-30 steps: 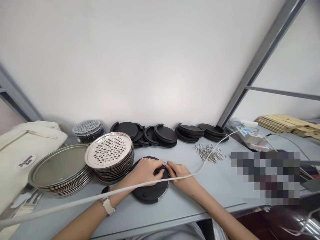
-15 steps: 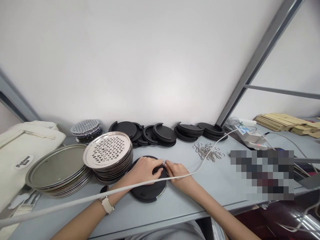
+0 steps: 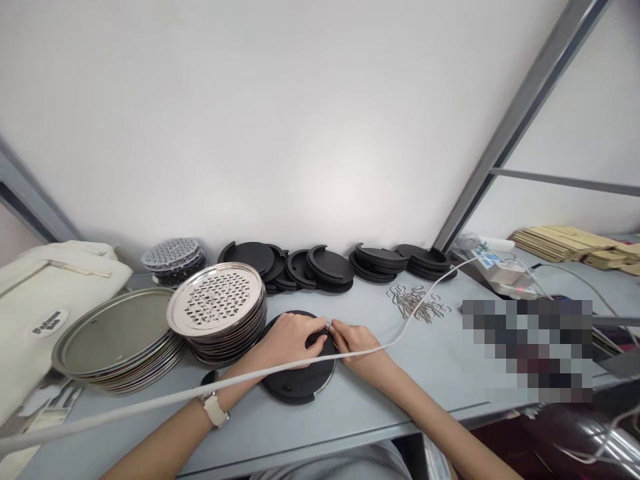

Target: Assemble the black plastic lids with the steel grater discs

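Note:
A black round disc (image 3: pixel 300 387) with a raised rim lies flat on the table in front of me. My left hand (image 3: pixel 293 339) rests over it, fingers curled and gripping it, with thumb and index finger towards its right edge. At that edge, a small metal hook (image 3: pixel 328 325) shows between the fingertips of both hands, mostly hidden. My right hand (image 3: pixel 355 341) pinches the hook from the right with bent fingers. Several similar loose metal hooks (image 3: pixel 419 304) lie in a pile further right.
Stacked black discs (image 3: pixel 330 265) line the wall. To the left stand perforated metal plates (image 3: pixel 220 300), plain round plates (image 3: pixel 120 327) and a white bag (image 3: pixel 55 293). A white cable (image 3: pixel 200 387) crosses in front of my hands. Flat tan pieces (image 3: pixel 555 243) lie far right.
Both hands stay at the disc's right edge, with hardly any finger movement. The view shifts very slightly.

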Action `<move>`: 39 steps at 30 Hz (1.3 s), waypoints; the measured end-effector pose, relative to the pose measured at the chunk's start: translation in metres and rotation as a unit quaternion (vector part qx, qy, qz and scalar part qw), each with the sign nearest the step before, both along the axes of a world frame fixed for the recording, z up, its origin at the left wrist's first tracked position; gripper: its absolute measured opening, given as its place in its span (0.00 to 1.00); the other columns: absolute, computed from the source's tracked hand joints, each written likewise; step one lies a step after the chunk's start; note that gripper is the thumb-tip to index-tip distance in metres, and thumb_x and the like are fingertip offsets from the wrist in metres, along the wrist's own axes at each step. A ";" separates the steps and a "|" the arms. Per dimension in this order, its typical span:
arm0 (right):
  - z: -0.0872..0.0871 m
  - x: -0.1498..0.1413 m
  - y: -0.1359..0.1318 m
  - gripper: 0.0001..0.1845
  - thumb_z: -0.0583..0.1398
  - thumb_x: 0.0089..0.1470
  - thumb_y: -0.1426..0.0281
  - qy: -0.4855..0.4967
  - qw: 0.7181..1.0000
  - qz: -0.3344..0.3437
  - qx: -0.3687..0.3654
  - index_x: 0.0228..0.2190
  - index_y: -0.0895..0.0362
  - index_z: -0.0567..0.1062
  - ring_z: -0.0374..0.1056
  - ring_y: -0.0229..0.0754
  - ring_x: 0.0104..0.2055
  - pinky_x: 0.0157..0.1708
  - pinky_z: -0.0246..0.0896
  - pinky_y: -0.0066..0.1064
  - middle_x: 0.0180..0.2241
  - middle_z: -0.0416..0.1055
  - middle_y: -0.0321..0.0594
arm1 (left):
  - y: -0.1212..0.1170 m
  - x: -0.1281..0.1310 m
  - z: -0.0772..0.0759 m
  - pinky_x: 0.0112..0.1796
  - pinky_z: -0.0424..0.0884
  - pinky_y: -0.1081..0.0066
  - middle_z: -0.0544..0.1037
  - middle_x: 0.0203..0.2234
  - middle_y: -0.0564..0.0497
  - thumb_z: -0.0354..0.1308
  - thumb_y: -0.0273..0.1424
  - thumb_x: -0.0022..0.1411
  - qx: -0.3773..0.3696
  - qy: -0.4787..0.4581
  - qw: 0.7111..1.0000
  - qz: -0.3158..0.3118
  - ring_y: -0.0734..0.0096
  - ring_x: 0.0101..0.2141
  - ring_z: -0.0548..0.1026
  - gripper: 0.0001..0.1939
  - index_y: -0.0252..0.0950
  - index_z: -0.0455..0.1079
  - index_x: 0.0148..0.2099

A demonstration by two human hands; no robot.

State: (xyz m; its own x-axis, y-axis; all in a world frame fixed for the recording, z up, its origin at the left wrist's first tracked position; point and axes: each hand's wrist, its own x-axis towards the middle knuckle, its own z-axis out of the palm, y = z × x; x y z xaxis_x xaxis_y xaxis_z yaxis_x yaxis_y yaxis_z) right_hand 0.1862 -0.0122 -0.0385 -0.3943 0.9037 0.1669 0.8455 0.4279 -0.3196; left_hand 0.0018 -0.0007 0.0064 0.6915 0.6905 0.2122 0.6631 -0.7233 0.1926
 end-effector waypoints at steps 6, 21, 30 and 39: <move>0.001 0.003 -0.001 0.13 0.45 0.63 0.71 0.028 0.999 0.019 0.012 0.28 0.56 0.64 0.59 0.37 0.20 0.24 0.42 0.29 0.19 0.64 0.34 | -0.001 0.000 0.001 0.25 0.50 0.70 0.72 0.23 0.54 0.51 0.32 0.63 0.000 0.006 1.000 0.009 0.69 0.24 0.69 0.07 0.39 0.61 0.31; 0.006 0.003 -0.003 0.13 0.47 0.63 0.71 0.030 0.999 0.017 -0.014 0.27 0.55 0.64 0.58 0.37 0.21 0.25 0.44 0.29 0.20 0.64 0.34 | -0.003 -0.001 0.001 0.26 0.55 0.71 0.74 0.26 0.53 0.50 0.33 0.64 -0.021 0.008 1.000 0.007 0.68 0.27 0.72 0.07 0.39 0.65 0.33; 0.011 0.005 0.000 0.13 0.47 0.63 0.71 0.023 0.999 0.024 -0.039 0.28 0.55 0.65 0.58 0.36 0.21 0.24 0.43 0.28 0.20 0.64 0.34 | 0.000 -0.002 0.001 0.25 0.51 0.72 0.73 0.24 0.55 0.52 0.34 0.64 -0.036 -0.014 0.999 0.006 0.71 0.25 0.69 0.09 0.39 0.65 0.31; 0.022 0.009 0.004 0.14 0.46 0.64 0.71 0.044 0.994 0.056 -0.087 0.29 0.56 0.67 0.57 0.35 0.22 0.25 0.44 0.27 0.21 0.65 0.34 | 0.000 -0.002 -0.002 0.25 0.51 0.71 0.74 0.24 0.54 0.52 0.34 0.64 -0.039 -0.021 0.999 0.010 0.70 0.25 0.70 0.09 0.39 0.66 0.31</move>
State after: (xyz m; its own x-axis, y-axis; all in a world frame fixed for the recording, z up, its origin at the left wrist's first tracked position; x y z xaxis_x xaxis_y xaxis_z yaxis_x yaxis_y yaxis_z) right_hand 0.1950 -0.0080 -0.0165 -0.4854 0.8728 0.0509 0.7606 0.4503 -0.4678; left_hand 0.0001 -0.0005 0.0049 0.6684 0.7203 0.1856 0.6681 -0.6911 0.2759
